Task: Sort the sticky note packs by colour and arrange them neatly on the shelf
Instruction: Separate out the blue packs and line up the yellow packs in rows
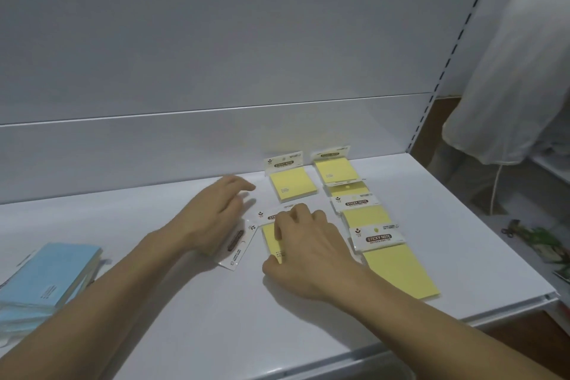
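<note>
Yellow pack point(272, 241), gripped by the right hand point(308, 251), points lengthwise at the back pack point(293, 186). The left hand point(216, 219) is blurred, its hold unclear.

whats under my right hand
A yellow sticky note pack with a white header card lies flat on the white shelf under the right hand. Only its left strip and header corner show; the hand covers the rest.

We read "STICKY NOTE" on the white headers of 3 yellow packs right of centre: the rear pack point(291, 182), the middle pack point(365, 216) and the nearest pack point(398, 265). Smaller print is too blurred.
</note>
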Demonstrator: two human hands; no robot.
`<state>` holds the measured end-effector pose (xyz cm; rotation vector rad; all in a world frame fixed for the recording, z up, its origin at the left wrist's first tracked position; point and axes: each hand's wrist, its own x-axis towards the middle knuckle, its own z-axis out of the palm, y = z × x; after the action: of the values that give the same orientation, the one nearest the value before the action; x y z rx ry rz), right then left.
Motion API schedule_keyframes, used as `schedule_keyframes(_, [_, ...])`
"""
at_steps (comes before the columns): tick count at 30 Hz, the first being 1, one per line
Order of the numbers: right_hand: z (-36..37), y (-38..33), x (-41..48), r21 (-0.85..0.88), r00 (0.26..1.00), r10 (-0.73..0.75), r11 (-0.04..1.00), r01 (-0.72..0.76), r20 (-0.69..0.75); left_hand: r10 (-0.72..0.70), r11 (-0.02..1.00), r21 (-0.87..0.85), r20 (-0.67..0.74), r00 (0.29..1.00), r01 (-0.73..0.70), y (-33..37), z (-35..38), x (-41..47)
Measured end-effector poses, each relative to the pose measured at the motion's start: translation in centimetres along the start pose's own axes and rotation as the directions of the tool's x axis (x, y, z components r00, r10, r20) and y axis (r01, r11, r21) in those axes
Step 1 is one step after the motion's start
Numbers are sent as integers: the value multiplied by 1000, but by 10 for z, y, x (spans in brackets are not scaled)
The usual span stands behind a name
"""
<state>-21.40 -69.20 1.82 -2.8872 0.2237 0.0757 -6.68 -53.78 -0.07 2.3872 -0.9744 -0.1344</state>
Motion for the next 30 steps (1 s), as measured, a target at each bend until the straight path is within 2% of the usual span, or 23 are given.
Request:
schedule_keyframes(3, [3,0,3,-7,1000,17,1000,-17,-10,99,995,-21,138,985,-97,8,7,25])
schedule_keyframes(6, [3,4,4,31,1000,27,999,-26,-14,102,992,38,293,951,-118,16,11,46])
schedule_keyframes(10, [2,9,6,75,997,44,996,-39,-62,96,979,134,376,922,-156,17,9,66])
schedule_keyframes(16, [-9,25,16,125,981,89,990,-68,-172,101,995,-61,352,931,-85,11,8,80])
schedule_keyframes(18, [-14,33,22,132,973,105,988,-79,-207,96,981,-189,331,939,-33,6,8,79])
schedule_keyframes(22, [-18,40,42,130,964,141,985,-114,-227,65,936,-353,191,980,6,7,5,68])
schedule_keyframes(24, [-16,39,53,107,968,155,985,-135,-199,22,954,-301,89,996,5,7,1,60])
schedule_keyframes(26, [-13,38,63,76,971,164,985,-153,-175,10,985,-173,41,999,-2,6,-5,47])
schedule_keyframes(30, [-5,34,69,8,972,163,986,-164,-169,2,1000,5,112,994,-3,0,-24,15])
